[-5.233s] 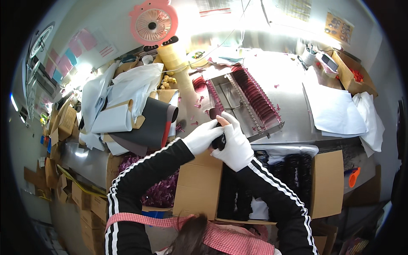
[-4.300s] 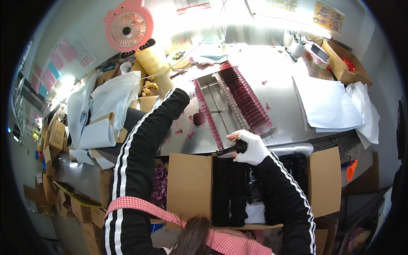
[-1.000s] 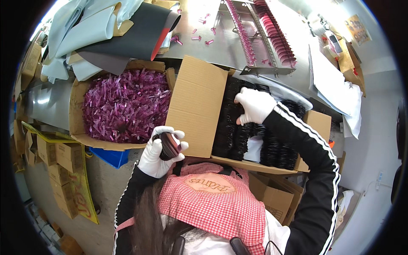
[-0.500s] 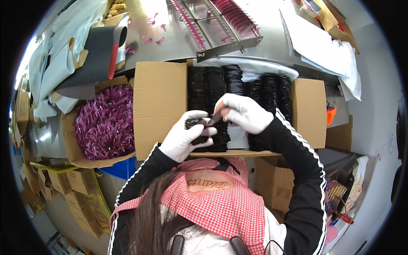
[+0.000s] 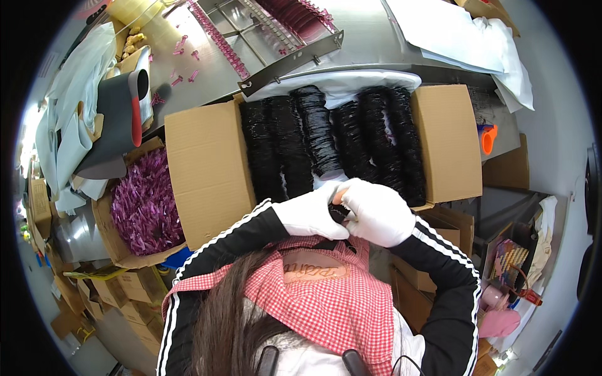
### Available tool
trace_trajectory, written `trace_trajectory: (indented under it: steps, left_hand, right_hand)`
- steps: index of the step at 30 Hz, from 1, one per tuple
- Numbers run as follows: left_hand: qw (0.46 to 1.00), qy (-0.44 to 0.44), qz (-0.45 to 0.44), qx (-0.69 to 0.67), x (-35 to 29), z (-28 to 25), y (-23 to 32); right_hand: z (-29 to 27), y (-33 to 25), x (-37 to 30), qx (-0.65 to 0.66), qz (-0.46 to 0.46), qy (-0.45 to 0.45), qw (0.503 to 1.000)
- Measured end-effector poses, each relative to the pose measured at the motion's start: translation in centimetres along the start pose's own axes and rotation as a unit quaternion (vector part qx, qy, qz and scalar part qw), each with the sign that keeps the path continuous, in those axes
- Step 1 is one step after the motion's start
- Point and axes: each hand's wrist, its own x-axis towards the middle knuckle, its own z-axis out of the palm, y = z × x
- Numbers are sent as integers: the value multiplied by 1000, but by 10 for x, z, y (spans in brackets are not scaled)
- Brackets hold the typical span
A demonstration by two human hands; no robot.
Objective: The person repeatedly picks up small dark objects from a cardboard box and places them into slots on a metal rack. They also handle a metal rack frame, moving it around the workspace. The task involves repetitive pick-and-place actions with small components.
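Observation:
My left hand (image 5: pixel 313 213) and my right hand (image 5: pixel 378 215), both in white gloves with some bare fingertips, are brought together at the near edge of a cardboard box (image 5: pixel 209 169). Their fingers curl round a small dark thing (image 5: pixel 338 214), mostly hidden between them. In the box lie several rows of thin, glossy black pieces (image 5: pixel 318 135) packed side by side. A white sheet (image 5: pixel 351 83) lines its far side.
To the left, a second carton holds a heap of shiny purple pieces (image 5: pixel 145 203). Beyond the box stands a metal rack (image 5: pixel 295 66) with pink parts, on a steel table (image 5: pixel 370 37). White sheets (image 5: pixel 445 34) lie at the far right, near an orange tool (image 5: pixel 488 139).
Both hands have drawn nearer to me, away from the black rows, and closed together. The dark pieces they held are now mostly covered. The view has shifted and turned slightly.

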Motion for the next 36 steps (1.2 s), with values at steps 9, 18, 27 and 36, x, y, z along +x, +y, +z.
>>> trace_trajectory:
  steps: [9, 18, 27, 36]
  left_hand:
    - [963, 44, -160, 210, 18, 6, 16]
    - [837, 248, -42, 486, -6, 11, 7]
    - [722, 277, -18, 634, 26, 9, -51]
    - [712, 336, 154, 597, 11, -67, 62]
  right_hand:
    - [11, 25, -12, 24, 28, 2, 999]
    - [48, 68, 6, -102, 29, 60, 992]
    - [64, 61, 7, -209, 37, 156, 965]
    - [-12, 69, 42, -84, -40, 200, 975]
